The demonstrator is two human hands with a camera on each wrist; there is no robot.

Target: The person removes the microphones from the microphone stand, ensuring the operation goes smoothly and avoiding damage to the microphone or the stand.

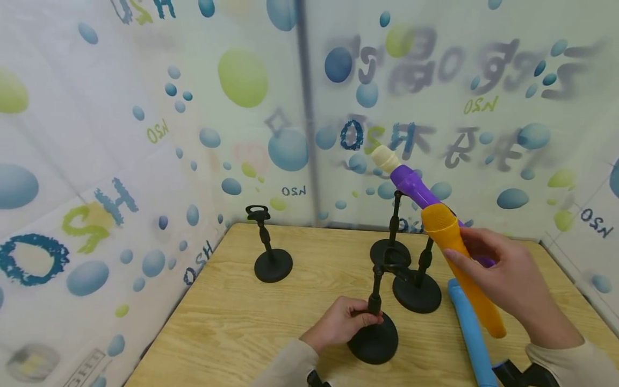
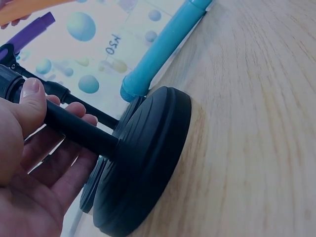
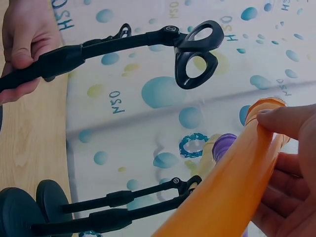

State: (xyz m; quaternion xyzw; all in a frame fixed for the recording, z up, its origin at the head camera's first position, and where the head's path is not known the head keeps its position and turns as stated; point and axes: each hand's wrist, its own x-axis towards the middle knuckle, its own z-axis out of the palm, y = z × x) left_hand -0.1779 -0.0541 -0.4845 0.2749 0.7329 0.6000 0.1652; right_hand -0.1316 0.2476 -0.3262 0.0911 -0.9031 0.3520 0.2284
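My left hand [image 1: 340,325] grips the pole of a black microphone stand [image 1: 374,341] just above its round base, which rests on the table. The stand's holder [image 3: 197,54] has nothing in it in the right wrist view. My right hand [image 1: 508,279] holds an orange microphone [image 1: 442,223], tilted with its head up and to the left, above and right of that stand. Behind it, a purple microphone [image 1: 413,185] slants upward over two more stands, partly hidden by the orange one. A cream microphone head [image 1: 385,158] shows beyond the purple one.
A light-blue microphone [image 1: 469,328] lies on the wooden table [image 1: 213,328] at the right. Another black stand [image 1: 273,265] with a bare holder is at the back left. Two stands [image 1: 417,293] crowd close behind the gripped one. Patterned sheets [image 1: 242,177] surround the table.
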